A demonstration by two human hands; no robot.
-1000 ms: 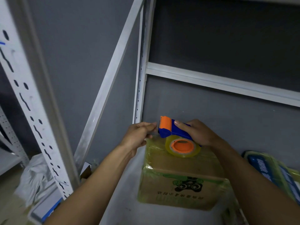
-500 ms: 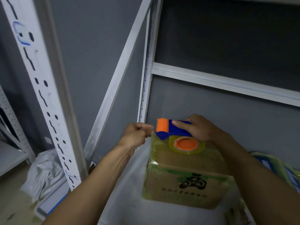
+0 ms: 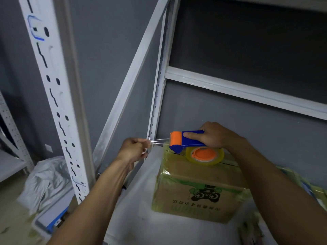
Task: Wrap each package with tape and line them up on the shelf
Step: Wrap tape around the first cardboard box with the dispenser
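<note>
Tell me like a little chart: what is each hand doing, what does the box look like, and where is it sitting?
left hand: pinches the end of the tape strip
right hand: grips the tape dispenser, blue and orange, over the box top
tape roll: yellowish clear, orange hub
cardboard box: wrapped in tape, game controller print on the front
place: white shelf, by the rear post

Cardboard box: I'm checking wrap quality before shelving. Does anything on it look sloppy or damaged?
Yes. The yellowish tape on the cardboard box lies wrinkled along its left edge, and a dark slit crosses the top under the tape dispenser, as if flaps gape.
</note>
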